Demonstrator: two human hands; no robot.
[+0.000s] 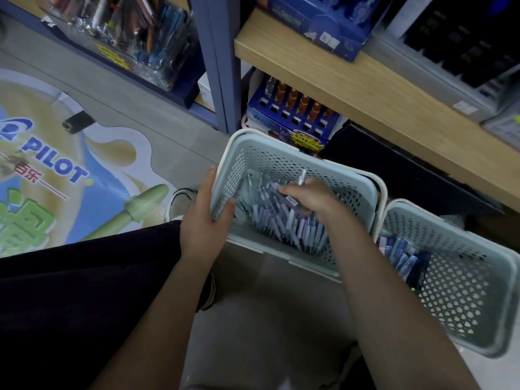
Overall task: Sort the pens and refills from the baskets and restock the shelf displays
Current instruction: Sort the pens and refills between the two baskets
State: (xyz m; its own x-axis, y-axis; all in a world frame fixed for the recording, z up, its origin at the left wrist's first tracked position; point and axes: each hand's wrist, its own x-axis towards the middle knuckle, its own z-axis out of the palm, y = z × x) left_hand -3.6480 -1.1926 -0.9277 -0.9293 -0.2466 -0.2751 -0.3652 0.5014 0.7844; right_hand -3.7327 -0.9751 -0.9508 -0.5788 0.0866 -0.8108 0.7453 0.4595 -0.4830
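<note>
A pale green perforated basket point(270, 156) stands on the floor in front of me, with several grey and lilac pens point(284, 223) heaped in its bottom. My left hand point(205, 215) grips the basket's left wall, thumb inside. My right hand point(312, 198) is inside the basket over the heap and holds a few pens point(301, 177), one white tip sticking up past my fingers. A second basket point(461, 280) of the same kind sits to the right and holds several blue packets of refills point(405, 254).
A wooden shelf point(365, 91) runs above the baskets with boxed goods on it. Below it stands a blue display box of orange-capped pens point(295, 114). A blue shelf post point(219, 60) rises at the centre. A Pilot floor sticker point(56, 164) covers the floor at left.
</note>
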